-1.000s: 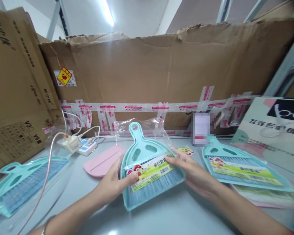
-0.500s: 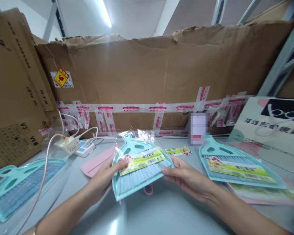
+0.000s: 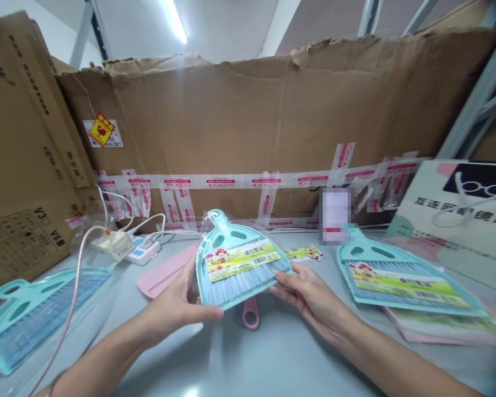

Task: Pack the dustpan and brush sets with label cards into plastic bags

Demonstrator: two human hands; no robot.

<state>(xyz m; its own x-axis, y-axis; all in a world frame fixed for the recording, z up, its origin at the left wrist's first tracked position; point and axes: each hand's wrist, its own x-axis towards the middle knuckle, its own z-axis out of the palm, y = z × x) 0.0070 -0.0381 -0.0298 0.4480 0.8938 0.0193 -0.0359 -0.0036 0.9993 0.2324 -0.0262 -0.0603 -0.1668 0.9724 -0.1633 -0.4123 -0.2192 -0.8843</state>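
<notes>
Between my two hands, above the table, is a turquoise dustpan (image 3: 231, 238) with a pale blue brush lying in it, a yellow-green label card across the bristles and clear plastic film around it. My left hand (image 3: 182, 300) grips its left edge, thumb along the lower rim and fingers behind. At the right corner, my right hand (image 3: 303, 286) pinches the rim, thumb in front. Beneath hangs the view of a pink handle end (image 3: 251, 314) with a hole, on the table. Behind my left wrist lies a flat pink piece (image 3: 165, 273), partly covered.
Another turquoise dustpan set (image 3: 400, 275) lies at right on pink packaged items (image 3: 442, 328). One more set (image 3: 37, 314) lies at far left, under a white cable. A loose label card (image 3: 306, 253), a power strip (image 3: 143, 251) and a large cardboard box (image 3: 215, 121) are behind.
The dustpan has risen slightly and tilted, showing more of its face. My left thumb has moved from the label down to the lower rim. More of the pink handle shows.
</notes>
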